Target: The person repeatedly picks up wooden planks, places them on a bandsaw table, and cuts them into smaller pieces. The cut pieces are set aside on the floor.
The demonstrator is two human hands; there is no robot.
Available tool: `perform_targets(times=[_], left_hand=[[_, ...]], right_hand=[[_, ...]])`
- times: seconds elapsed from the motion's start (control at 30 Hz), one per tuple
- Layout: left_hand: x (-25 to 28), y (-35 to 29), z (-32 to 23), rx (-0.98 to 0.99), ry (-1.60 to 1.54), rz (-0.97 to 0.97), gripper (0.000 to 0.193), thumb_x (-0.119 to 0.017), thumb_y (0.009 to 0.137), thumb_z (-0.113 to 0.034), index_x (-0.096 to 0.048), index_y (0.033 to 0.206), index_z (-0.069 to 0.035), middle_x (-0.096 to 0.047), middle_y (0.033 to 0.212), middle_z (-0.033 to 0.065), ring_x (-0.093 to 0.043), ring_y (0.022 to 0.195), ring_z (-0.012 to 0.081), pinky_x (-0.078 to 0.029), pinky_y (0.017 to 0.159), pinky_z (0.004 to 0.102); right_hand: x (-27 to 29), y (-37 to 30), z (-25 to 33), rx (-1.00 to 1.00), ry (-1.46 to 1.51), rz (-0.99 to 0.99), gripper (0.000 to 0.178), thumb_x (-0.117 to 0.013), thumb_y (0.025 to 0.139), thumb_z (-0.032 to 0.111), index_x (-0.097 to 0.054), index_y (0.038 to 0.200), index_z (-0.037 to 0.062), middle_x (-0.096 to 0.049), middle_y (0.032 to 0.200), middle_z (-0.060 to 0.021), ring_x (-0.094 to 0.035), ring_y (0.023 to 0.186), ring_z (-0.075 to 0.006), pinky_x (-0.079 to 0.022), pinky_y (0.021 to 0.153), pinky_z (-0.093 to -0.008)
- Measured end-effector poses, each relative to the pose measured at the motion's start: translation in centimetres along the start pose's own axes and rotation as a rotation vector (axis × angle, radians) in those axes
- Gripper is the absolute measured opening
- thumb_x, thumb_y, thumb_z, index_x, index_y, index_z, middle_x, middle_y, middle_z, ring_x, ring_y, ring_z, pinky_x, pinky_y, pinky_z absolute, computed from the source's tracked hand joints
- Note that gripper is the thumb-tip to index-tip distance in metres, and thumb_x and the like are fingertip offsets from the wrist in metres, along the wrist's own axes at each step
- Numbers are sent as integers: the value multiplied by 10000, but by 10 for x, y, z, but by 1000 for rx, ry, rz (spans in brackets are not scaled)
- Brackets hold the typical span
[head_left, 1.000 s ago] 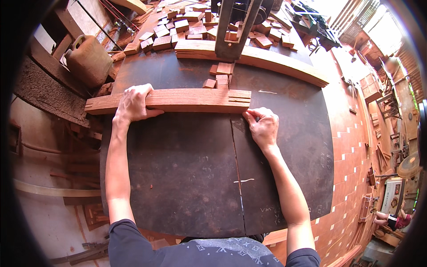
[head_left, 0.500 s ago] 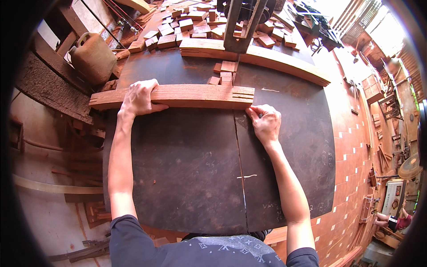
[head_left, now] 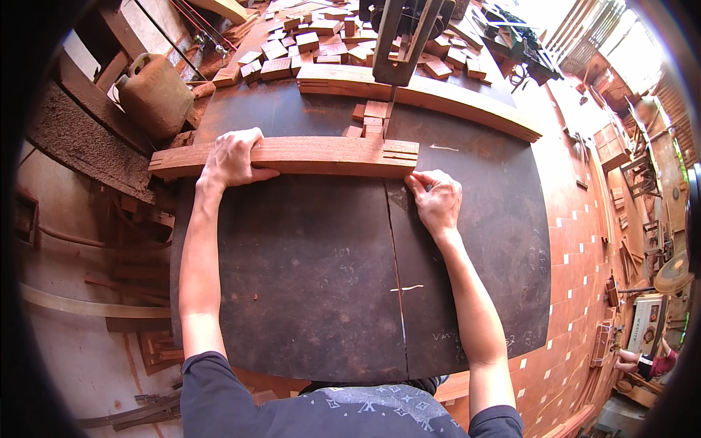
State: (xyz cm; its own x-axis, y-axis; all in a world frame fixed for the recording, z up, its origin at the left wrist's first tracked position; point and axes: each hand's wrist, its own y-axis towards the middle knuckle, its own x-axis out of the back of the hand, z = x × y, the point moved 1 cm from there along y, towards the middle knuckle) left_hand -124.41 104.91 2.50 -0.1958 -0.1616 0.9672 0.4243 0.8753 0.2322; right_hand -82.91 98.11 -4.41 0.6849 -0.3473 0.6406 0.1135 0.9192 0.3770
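Fingers of the person's left hand curl over a reddish wooden beam, thumb stretched along its near face; the hand is partly open and has hold of the wood. The beam lies crosswise, one slotted end sticking out left of that hand, the other ending beside the right hand. The right hand is nearly closed, thumb and forefinger touching the beam's near corner; whether they pinch or only press, one cannot tell. Beneath both hands spreads a dark tabletop, with a thin slit running between the forearms toward the person's body. Just beyond the beam, nearer the right hand than the left, small wooden blocks sit beside a thin upright saw blade, which comes down from a metal guide. Farther from the hands lies a second slotted beam, partly hidden by the guide, then a heap of cut blocks. Beyond the left hand, well off to its left, is a dusty jug. Well to the right of the right hand is a tiled floor, and farther out on that side, another person.
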Motion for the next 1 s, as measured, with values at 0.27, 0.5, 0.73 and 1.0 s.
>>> perform_targets(times=[0.27, 0.5, 0.73, 1.0], left_hand=[[-1, 1, 1, -10, -2, -13, 613, -1002, 685, -468, -639, 955, -54, -738, 921, 165, -738, 906, 398, -592, 844, 482], [0, 3, 1, 1, -3, -1, 618, -1002, 688, -475, -638, 954, -51, -738, 919, 171, -739, 904, 400, -591, 840, 485], [0, 6, 2, 12, -7, 9, 628, -1004, 685, -477, -640, 960, -45, -741, 933, 175, -740, 915, 400, -589, 847, 486], [-1, 8, 3, 15, -3, 15, 631, -1002, 686, -480, -647, 970, -42, -742, 939, 174, -740, 923, 403, -590, 850, 487]], right_hand=[[-2, 1, -1, -22, -9, 4, 200, -854, 911, 258, -867, 1023, 93, -788, 943, -146, -742, 911, -351, -568, 852, -461], [-3, 3, 1, -71, -1, -2, 200, -854, 915, 265, -869, 1028, 101, -795, 961, -137, -751, 933, -346, -575, 865, -452], [-5, 3, 0, -81, -8, -7, 197, -855, 918, 280, -874, 1036, 124, -798, 965, -128, -759, 921, -342, -578, 848, -453], [-5, 4, 3, -117, -26, -18, 198, -858, 922, 294, -878, 1044, 139, -804, 968, -115, -769, 902, -336, -584, 822, -444]])
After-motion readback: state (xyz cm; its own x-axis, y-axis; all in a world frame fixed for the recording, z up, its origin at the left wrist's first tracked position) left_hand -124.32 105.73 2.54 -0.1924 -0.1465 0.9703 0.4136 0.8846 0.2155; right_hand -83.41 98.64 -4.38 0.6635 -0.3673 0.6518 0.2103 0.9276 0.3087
